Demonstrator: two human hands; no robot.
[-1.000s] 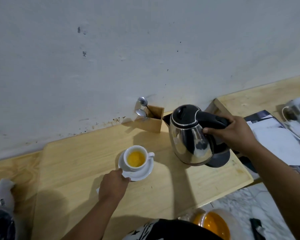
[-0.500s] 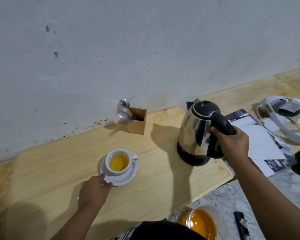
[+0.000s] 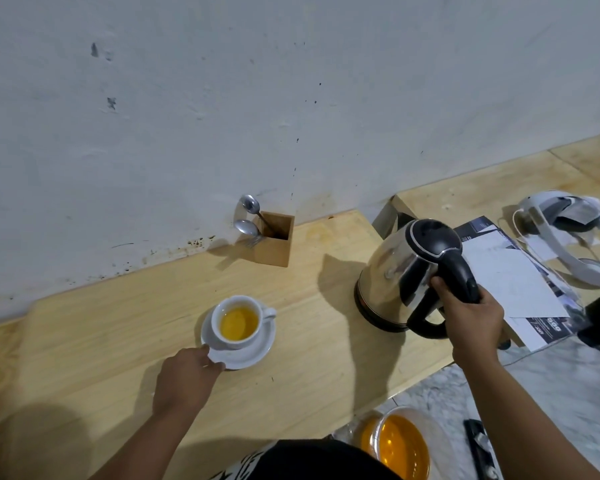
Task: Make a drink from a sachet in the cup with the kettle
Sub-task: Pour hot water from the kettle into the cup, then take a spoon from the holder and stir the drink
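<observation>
A white cup [image 3: 238, 322] holding orange-yellow liquid stands on a white saucer [image 3: 253, 351] on the wooden counter [image 3: 319, 368]. My left hand [image 3: 186, 379] pinches the saucer's near-left rim. To the right, a steel kettle [image 3: 395, 271] with a black lid and handle rests upright on its black base. My right hand [image 3: 471, 323] is closed around the kettle's handle. No sachet shows in view.
A small wooden box [image 3: 274, 240] with two spoons [image 3: 248, 216] stands against the white wall. Papers [image 3: 510, 282] and a white headset [image 3: 568, 237] lie right of the kettle. A clear container of orange liquid [image 3: 395, 445] sits below the counter's front edge.
The kettle has moved right, away from the cup, and come down upright onto its base. My left hand has stayed on the saucer's rim.
</observation>
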